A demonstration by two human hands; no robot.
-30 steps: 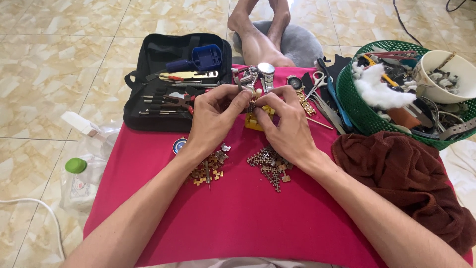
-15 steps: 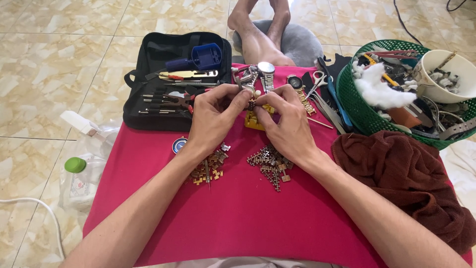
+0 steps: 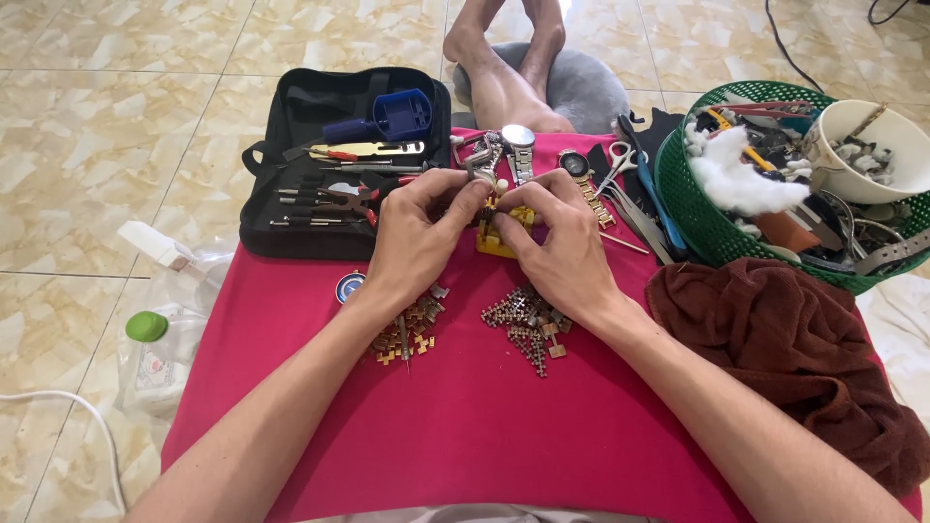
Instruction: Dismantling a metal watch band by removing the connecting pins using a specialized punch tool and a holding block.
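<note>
Pinching a yellow block

Yellow block (image 3: 501, 238): on red tabletop (image 3: 465, 426), centre, gripped between fingers of left hand (image 3: 418, 242) and right hand (image 3: 560, 250). Link piles (image 3: 528, 324) just below. Tool case (image 3: 339, 165) left; green basket (image 3: 712, 228) right.

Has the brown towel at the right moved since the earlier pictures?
No. The brown towel lies as before, just below the green basket, on the red cloth.

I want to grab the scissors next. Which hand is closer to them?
The right hand, probably. The scissors lie just beyond it on that side, while the left hand would have to cross over.
</note>
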